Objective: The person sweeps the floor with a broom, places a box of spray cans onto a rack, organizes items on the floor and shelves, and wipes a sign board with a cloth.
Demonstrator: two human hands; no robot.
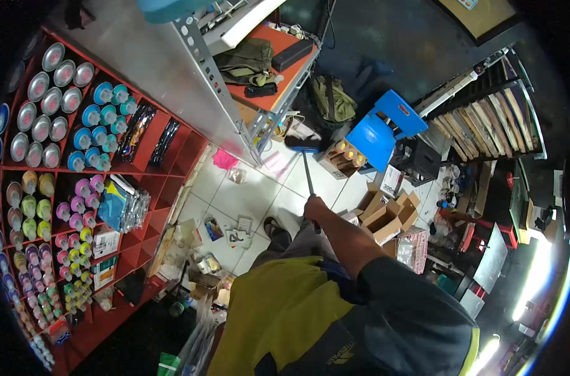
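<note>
My right hand (pixel 316 208) is wrapped round the long thin handle of a broom (pixel 308 172). The broom's dark head reaches the tiled floor near a box of bottles (pixel 342 159) and the orange-topped shelf unit (pixel 288 81). My left hand does not show. A pink cloth (pixel 224 159) and a small clear plastic packet (pixel 237 175) lie on the white tiles to the left of the broom.
A red rack (pixel 148 178) with bottles stands on the left. To the right are a blue chair (pixel 371 139), open cardboard boxes (pixel 383 219) and a black box (pixel 418 160). Papers and packets (pixel 240 237) lie near my foot.
</note>
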